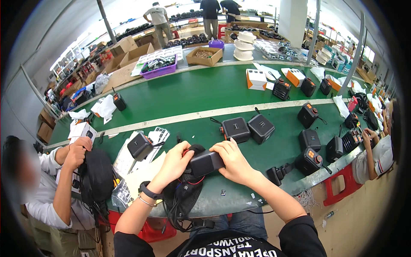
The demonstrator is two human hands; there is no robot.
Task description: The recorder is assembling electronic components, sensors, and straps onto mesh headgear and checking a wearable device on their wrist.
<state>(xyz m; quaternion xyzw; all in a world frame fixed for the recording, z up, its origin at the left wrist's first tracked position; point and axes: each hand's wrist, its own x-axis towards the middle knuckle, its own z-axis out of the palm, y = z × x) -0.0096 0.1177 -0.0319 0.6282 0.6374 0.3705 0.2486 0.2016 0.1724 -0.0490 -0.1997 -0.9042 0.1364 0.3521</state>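
Observation:
I hold a black box-shaped device [206, 162] over the near edge of the green table [188, 92]. My left hand [174, 162] grips its left end and my right hand [233, 159] grips its right end. Under it lies a black mesh pouch [185, 195] with red trim and straps that hang off the table edge. A dark band sits on my left wrist.
Several more black box-shaped devices [235, 129] lie on the table, some with orange buttons [309, 159]. White and orange cartons [257, 79] stand further back. A person at my left handles a black pouch [96, 177]; another sits at the right edge. Cardboard boxes [204, 55] and standing people are at the back.

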